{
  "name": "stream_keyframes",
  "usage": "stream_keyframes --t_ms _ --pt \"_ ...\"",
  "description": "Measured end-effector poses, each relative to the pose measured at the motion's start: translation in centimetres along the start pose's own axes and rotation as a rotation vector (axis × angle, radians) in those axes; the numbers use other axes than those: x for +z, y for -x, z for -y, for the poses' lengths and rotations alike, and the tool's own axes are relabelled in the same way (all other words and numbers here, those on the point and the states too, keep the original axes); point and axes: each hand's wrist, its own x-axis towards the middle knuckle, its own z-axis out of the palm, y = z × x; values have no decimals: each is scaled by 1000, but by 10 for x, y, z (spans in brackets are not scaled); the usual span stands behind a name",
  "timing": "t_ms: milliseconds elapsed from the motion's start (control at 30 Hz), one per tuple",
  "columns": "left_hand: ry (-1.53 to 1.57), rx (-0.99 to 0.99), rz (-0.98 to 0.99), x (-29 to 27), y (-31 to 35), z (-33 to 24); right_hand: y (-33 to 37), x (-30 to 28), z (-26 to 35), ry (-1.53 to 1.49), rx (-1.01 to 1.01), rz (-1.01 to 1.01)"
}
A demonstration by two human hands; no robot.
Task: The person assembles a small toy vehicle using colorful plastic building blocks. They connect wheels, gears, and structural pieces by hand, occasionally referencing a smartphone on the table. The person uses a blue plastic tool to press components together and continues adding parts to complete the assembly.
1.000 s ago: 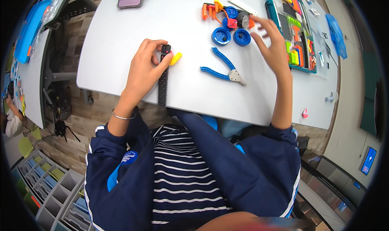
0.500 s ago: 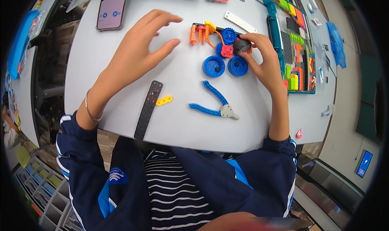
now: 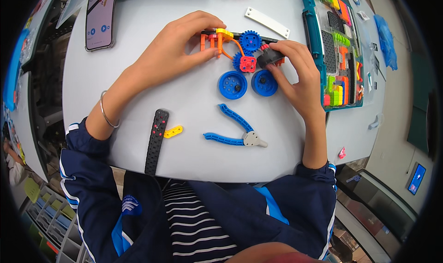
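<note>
A building-block model with a black beam, orange legs and a yellow piece (image 3: 224, 33) lies on the far middle of the table. My left hand (image 3: 170, 50) is closed around its left end, fingers on the far side and thumb against an orange leg. My right hand (image 3: 300, 76) pinches a dark grey round part (image 3: 270, 58) at the model's right end, partly hidden by the fingers. Between my hands are a blue gear (image 3: 250, 41), another blue gear behind a red square block (image 3: 248, 64), and two blue wheels (image 3: 232, 85) on the near side.
Nearer me lie blue-handled pliers (image 3: 249, 139), a black studded beam (image 3: 156, 140) and a small yellow strip (image 3: 173, 132). A phone (image 3: 100, 20) is at the far left, a white strip (image 3: 267, 22) beyond the model. An open teal case (image 3: 314, 46) of colourful parts stands right.
My left hand has moved right and closed on the model's left end. The dark grey round part has tilted in my right hand. The view has shifted slightly.
</note>
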Motion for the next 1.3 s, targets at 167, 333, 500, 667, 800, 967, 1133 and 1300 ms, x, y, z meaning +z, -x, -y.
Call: stream_keyframes --t_ms 167,333,500,667,800,967,1133,1300 --pt "5 -23 -31 6 1 -5 -1 2 1 16 -71 -48" --pt "-127 64 -41 8 1 -14 1 3 2 13 -57 -43" --pt "-304 177 -162 9 1 -31 3 6 3 11 -15 -36" --pt "-244 140 -105 13 -10 -47 2 5 4 21 -33 -45" --pt "-354 -103 83 23 -41 -37 3 5 4 18 -37 -50" --pt "-9 -354 82 15 -48 -49 5 4 3 -11 11 -23" --pt "330 -386 446 -30 -67 -60 6 5 2 -9 5 -23" --pt "-279 254 1 17 -41 -55 6 5 0 14 -19 -40"
